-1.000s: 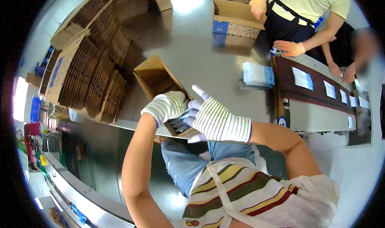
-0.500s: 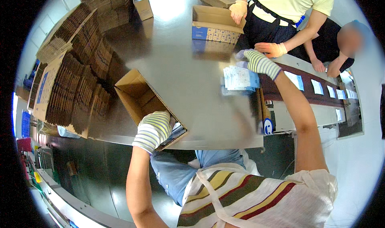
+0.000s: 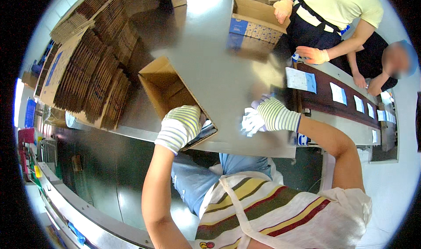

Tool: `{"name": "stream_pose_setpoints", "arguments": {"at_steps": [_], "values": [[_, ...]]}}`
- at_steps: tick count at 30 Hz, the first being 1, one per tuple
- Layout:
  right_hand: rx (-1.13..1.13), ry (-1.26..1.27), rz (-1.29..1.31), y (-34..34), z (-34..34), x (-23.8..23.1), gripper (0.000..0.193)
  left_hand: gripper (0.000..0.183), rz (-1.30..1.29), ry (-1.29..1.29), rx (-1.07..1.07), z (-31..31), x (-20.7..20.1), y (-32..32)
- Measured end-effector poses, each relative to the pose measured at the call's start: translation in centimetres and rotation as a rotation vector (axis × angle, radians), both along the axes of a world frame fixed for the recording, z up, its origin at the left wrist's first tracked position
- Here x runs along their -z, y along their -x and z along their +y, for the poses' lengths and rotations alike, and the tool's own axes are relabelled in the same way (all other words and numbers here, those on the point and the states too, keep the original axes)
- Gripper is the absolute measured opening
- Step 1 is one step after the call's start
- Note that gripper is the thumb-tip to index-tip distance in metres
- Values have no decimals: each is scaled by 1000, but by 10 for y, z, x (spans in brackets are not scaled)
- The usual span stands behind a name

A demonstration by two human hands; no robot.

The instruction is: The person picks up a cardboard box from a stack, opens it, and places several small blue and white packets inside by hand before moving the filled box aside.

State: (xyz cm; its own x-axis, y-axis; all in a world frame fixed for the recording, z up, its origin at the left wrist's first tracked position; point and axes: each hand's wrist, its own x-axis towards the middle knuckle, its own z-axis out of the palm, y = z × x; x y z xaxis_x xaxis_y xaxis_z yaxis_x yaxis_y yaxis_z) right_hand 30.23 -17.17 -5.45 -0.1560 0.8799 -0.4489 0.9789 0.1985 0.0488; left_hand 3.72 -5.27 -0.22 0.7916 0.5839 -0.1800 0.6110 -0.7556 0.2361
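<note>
My left hand [image 3: 180,125], in a striped glove, reaches into the near end of an open cardboard box [image 3: 164,84] by the table's front edge. Its fingers are hidden behind the box wall. Some white and blue packets [image 3: 206,129] show beside it inside the box. My right hand [image 3: 274,112], gloved the same way, is closed on a bunch of white and light-blue packets [image 3: 252,121]. It hovers over the metal table to the right of the box, and the packets look bent and slightly blurred.
Flattened cartons [image 3: 87,73] stand in thick rows on the left. Across the table, a co-worker's gloved hand [image 3: 283,10] rests on another open carton [image 3: 258,27]. On the right, a conveyor belt [image 3: 323,97] carries several packets [image 3: 302,80]. Another person [image 3: 372,65] sits farther along it.
My right hand has come away from the conveyor end, toward me, with the bunch of packets. My left hand stays inside the box. The whole view has shifted somewhat.
</note>
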Motion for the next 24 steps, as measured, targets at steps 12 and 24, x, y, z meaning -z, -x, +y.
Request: {"name": "stream_pose_setpoints", "arguments": {"at_steps": [12,24], "values": [[81,-600,1585,102,105,-81,59,33,117,-36,92,-1,2,-15],[-112,-426,197,101,151,-23,82,20,-659,-379,-108,15,-63,-3]]}}
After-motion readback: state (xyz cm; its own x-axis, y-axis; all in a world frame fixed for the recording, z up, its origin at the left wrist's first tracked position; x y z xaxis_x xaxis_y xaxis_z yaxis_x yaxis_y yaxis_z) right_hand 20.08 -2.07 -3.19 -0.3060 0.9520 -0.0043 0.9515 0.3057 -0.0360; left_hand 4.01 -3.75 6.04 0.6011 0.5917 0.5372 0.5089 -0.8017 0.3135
